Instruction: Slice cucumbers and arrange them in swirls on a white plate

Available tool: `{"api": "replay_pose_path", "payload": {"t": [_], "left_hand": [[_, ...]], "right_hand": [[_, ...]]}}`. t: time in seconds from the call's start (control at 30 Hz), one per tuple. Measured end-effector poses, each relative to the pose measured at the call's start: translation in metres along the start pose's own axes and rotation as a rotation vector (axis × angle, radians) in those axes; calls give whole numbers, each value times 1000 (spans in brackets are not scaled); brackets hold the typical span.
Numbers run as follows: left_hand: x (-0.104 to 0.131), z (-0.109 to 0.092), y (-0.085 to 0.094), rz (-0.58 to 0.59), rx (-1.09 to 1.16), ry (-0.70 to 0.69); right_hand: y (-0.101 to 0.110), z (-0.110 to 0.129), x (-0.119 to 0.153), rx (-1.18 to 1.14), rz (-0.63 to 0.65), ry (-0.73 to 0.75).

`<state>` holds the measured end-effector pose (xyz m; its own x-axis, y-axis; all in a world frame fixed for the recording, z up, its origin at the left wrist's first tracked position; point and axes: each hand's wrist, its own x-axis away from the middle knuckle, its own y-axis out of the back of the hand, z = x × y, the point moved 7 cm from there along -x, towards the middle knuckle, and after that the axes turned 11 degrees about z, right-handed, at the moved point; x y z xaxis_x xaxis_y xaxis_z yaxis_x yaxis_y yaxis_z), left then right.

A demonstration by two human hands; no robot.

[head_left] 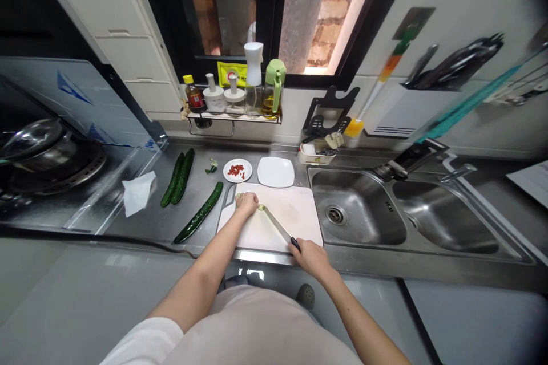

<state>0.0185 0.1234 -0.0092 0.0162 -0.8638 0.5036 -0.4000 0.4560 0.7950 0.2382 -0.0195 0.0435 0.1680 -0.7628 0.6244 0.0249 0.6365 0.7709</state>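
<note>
On the white cutting board, my left hand is closed, fingers pinched around a small pale-green vegetable piece that they mostly hide. A pale cut end shows beside my fingertips. My right hand grips the black handle of a kitchen knife. Its blade slants up and left across the board, with the tip at the pale cut end. Left of the board lies a whole cucumber. Behind the board sit a small plate with chopped red pieces and a white square plate.
Two more cucumbers lie farther left, near a white cloth or paper. Green scraps rest behind. A double sink adjoins the board's right side. A condiment rack hangs below the window. A lidded pan stands far left.
</note>
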Motion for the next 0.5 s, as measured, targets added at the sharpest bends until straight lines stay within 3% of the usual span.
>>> {"api": "replay_pose_path", "payload": {"t": [0.5], "left_hand": [[-6,5,-5,3,24,4]], "right_hand": [[7,-1,-7,39,69,22]]}}
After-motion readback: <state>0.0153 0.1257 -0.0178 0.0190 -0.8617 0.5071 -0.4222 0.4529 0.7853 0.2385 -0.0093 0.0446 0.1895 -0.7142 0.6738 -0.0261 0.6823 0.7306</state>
